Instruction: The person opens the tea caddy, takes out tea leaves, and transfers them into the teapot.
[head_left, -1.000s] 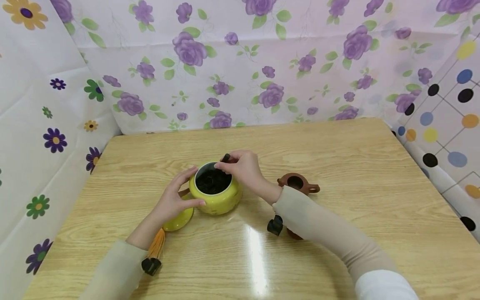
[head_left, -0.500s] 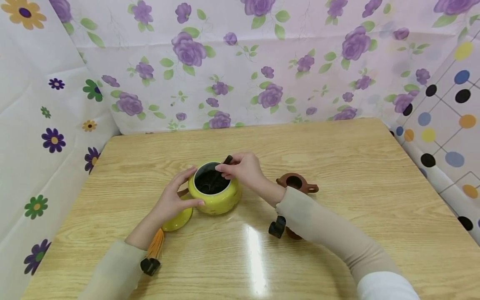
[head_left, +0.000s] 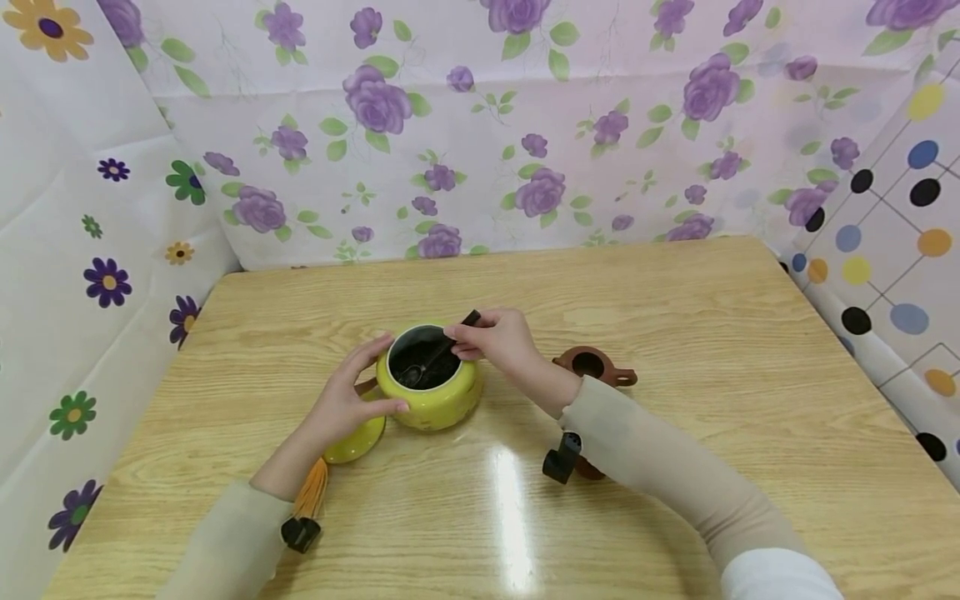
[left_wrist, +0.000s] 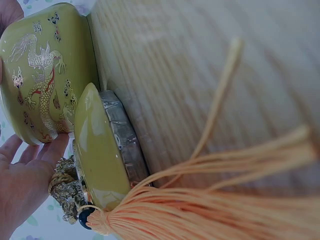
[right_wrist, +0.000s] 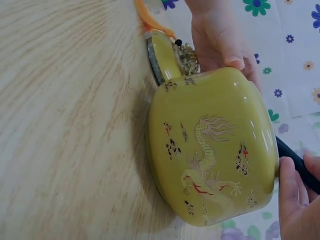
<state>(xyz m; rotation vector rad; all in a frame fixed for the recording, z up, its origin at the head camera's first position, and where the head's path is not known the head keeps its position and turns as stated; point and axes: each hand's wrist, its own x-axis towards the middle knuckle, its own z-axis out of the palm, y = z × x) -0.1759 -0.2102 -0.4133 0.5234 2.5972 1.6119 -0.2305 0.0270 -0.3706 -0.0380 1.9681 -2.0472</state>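
Note:
A yellow jar (head_left: 435, 410) with a dragon painted on it stands on the table, its mouth uncovered and dark loose contents inside. My left hand (head_left: 348, 400) holds its left side, thumb in front and fingers behind. Between the thumb and fingers of my right hand (head_left: 498, 342) is a black-handled spoon (head_left: 437, 357), slanting over the rim with its bowl inside the jar. I cannot tell whether the bowl carries anything. Beside the jar, partly under the left hand, lies its yellow lid (left_wrist: 102, 150) with a metal knob and orange tassel (head_left: 311, 492).
A brown teapot (head_left: 613, 374), uncovered, stands right of the jar, partly behind the right sleeve. Below that sleeve another brown piece (head_left: 588, 470) shows, mostly hidden. The wooden table (head_left: 420, 533) meets patterned cloth walls at the back and sides.
My right hand has moved right and slightly down, drawing the spoon partly out, so that more of its handle and its bowl show. The left hand and jar stay in place.

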